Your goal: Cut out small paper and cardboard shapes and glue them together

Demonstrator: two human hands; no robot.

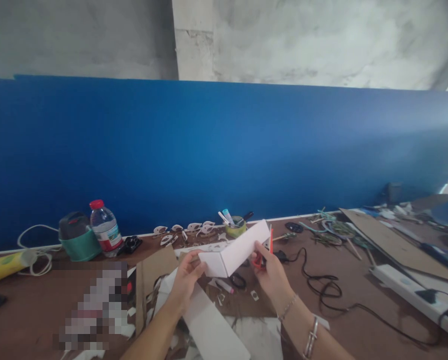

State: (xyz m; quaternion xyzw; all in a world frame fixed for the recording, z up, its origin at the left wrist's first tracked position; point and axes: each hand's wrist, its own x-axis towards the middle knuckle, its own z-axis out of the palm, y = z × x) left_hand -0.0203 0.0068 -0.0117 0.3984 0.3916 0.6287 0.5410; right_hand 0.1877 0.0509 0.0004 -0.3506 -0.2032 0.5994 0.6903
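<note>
A sheet of white cardboard (244, 247) with a crease near its left end is held up over the cluttered table. My left hand (188, 275) pinches the short folded flap at that end. On the other side, my right hand (269, 262) grips the longer panel, thumb on its face. Orange-red scissors (260, 260) show in the same hand, partly hidden by the fingers and cardboard. Below lies another long white cardboard strip (212, 322). A pink-tipped marker (225, 286) rests on the table beneath the held piece.
Bird-shaped cut-outs (193, 227) and a yellow-green pen holder (236, 227) stand along the back. A red-capped bottle (105, 230) and a teal container (79, 237) are at left. Right: a black cable (325, 285), a white power strip (415, 295) and brown cardboard (392, 240).
</note>
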